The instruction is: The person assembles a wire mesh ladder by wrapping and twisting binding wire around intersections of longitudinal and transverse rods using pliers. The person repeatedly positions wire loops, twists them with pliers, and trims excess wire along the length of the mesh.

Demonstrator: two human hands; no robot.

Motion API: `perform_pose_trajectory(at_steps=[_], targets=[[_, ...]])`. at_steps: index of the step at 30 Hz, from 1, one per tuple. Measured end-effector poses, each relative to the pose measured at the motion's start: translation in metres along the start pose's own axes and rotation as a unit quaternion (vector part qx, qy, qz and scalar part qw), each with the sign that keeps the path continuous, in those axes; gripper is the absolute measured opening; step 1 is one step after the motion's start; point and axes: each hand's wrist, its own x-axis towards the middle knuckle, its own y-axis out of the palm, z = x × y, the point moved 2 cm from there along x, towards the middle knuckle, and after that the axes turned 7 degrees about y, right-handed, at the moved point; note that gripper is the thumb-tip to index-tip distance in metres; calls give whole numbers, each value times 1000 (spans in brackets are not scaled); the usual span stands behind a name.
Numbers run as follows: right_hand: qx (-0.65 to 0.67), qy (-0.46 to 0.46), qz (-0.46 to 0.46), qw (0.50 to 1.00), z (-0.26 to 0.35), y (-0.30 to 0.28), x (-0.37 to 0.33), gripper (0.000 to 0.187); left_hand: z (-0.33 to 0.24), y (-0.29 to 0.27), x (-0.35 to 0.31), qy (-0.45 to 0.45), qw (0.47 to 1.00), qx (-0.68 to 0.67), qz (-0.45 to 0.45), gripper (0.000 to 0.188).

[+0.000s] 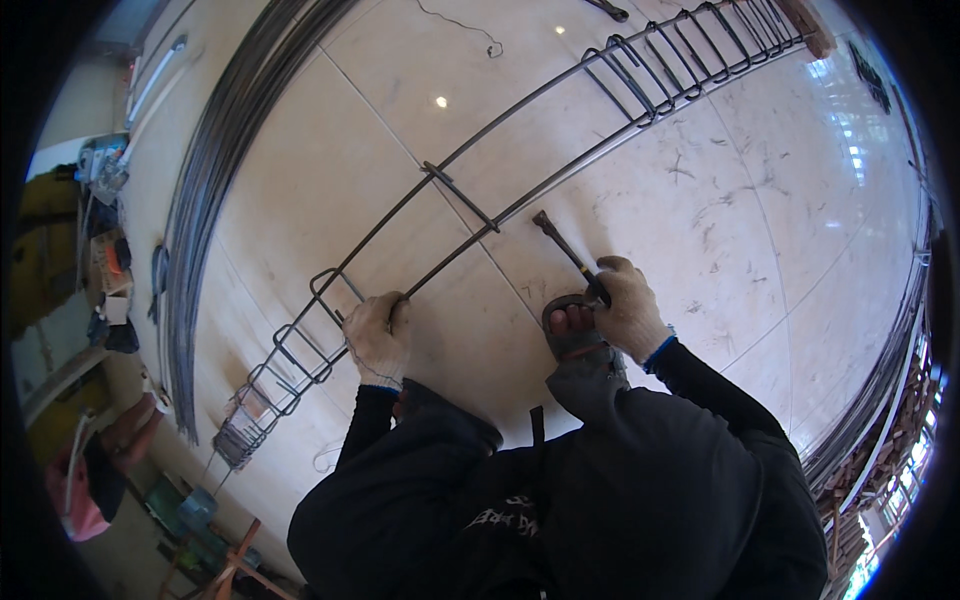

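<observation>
A rebar frame runs from lower left to upper right over the tiled floor: two long steel bars with square stirrups on them. My left hand, in a pale work glove, is closed around the nearer bar, beside a few loosely spaced stirrups. One single stirrup crosses both bars at the middle. My gloved right hand grips a pair of pincers by dark handles with a yellow part. Their jaws point up and left, short of the bar. Glove and fingers hide the handle ends.
Several stirrups bunch near a wooden block; more cluster at the lower left. Long steel rods lie along the left. My sandalled foot is by my right hand. Wire scraps litter the floor. Another person is at far left.
</observation>
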Motion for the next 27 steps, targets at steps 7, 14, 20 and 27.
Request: perform_pose_trajectory(at_steps=[7, 14, 20, 27], targets=[[-36, 75, -92, 992, 23, 34, 24, 22, -4, -7, 8, -52, 994, -59, 75, 22], [-28, 7, -3, 1000, 10, 18, 46, 16, -35, 2, 60, -156, 945, -49, 281, 44], [-14, 25, 138, 990, -13, 2, 27, 35, -20, 21, 44, -124, 973, -81, 175, 46], [30, 44, 139, 989, -18, 5, 25, 42, -34, 8, 39, -184, 976, 1, 117, 48]])
